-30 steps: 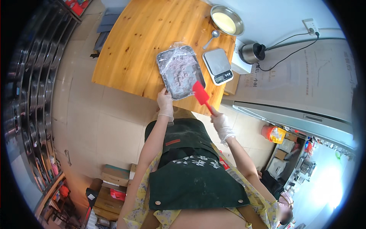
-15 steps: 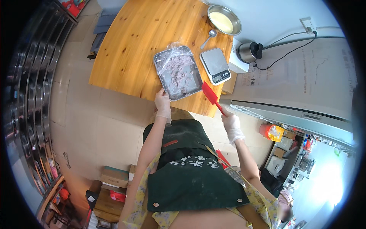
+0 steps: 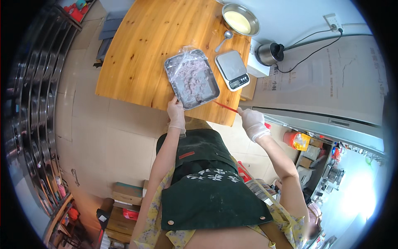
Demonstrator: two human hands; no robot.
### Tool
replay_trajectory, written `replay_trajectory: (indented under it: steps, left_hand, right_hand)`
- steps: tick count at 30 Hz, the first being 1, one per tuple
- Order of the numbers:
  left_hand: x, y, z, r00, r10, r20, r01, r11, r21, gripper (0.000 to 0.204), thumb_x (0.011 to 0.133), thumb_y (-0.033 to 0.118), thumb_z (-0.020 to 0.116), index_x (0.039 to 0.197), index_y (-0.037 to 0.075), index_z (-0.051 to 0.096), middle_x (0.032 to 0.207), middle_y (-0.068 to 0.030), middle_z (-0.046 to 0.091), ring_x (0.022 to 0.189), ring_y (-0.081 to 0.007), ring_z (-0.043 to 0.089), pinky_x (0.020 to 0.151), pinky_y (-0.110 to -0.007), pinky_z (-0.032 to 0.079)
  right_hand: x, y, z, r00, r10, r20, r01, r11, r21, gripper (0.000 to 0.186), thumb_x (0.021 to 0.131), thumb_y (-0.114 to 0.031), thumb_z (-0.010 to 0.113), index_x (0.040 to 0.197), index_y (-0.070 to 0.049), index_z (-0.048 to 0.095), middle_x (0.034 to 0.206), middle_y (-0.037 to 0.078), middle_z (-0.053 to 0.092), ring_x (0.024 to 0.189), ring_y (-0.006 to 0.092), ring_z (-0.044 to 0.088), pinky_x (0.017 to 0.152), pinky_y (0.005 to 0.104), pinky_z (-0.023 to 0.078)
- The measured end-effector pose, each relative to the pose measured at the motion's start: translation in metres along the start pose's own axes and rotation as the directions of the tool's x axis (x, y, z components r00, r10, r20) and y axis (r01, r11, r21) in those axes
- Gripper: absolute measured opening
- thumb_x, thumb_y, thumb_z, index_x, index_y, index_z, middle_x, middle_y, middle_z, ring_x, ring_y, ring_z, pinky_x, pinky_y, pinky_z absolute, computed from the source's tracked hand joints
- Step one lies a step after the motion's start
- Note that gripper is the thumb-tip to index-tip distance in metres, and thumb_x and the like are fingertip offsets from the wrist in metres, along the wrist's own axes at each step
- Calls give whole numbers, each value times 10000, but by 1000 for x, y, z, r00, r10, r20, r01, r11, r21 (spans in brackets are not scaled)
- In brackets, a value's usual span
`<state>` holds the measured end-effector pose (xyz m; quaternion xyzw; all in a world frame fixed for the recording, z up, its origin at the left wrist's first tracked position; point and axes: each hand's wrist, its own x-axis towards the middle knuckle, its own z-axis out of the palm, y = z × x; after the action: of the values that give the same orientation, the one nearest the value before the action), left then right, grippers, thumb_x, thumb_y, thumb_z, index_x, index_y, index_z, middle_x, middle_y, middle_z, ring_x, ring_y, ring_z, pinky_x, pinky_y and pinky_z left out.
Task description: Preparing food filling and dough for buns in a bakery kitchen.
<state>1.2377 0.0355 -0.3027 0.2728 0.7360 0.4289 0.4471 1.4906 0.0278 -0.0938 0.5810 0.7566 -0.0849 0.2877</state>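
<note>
A rectangular metal tray lies near the table's front edge, lined with clear plastic film that bunches up at its far end. Clumps of a pale purplish mash are scattered over its bottom. My gloved left hand grips the tray's near left corner. In my gloved right hand is a red spatula, turned edge-on, its tip beside the tray's near right corner. The fingers are closed round its handle.
Right of the tray sits a kitchen scale. Beyond it are a metal spoon and a steel bowl with pale yellow contents. An electric kettle stands on a white box beside the table, near a fridge.
My right hand has turned the spatula from showing its broad face to edge-on, and its tip has dropped lower. My left hand stays on the tray.
</note>
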Motion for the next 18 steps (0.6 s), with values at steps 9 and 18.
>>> replay_trajectory:
  steps: [9, 18]
  left_hand:
    - [-10, 16, -4, 996, -63, 58, 68, 993, -98, 256, 863, 86, 563, 1103, 57, 648, 785, -13, 638, 589, -75, 534, 517, -222, 451]
    - [-8, 14, -23, 959, -232, 161, 268, 929, -257, 339, 868, 106, 576, 1195, 17, 579, 879, -50, 642, 586, -71, 529, 522, -205, 465]
  right_hand:
    - [13, 5, -28, 988, -93, 125, 87, 995, 49, 242, 845, -75, 506, 1053, -138, 612, 831, 108, 660, 824, 284, 658, 660, 383, 518]
    - [18, -27, -39, 946, -258, 199, 200, 942, 269, 319, 847, -76, 504, 1135, -158, 615, 886, 153, 653, 854, 308, 640, 734, 402, 491]
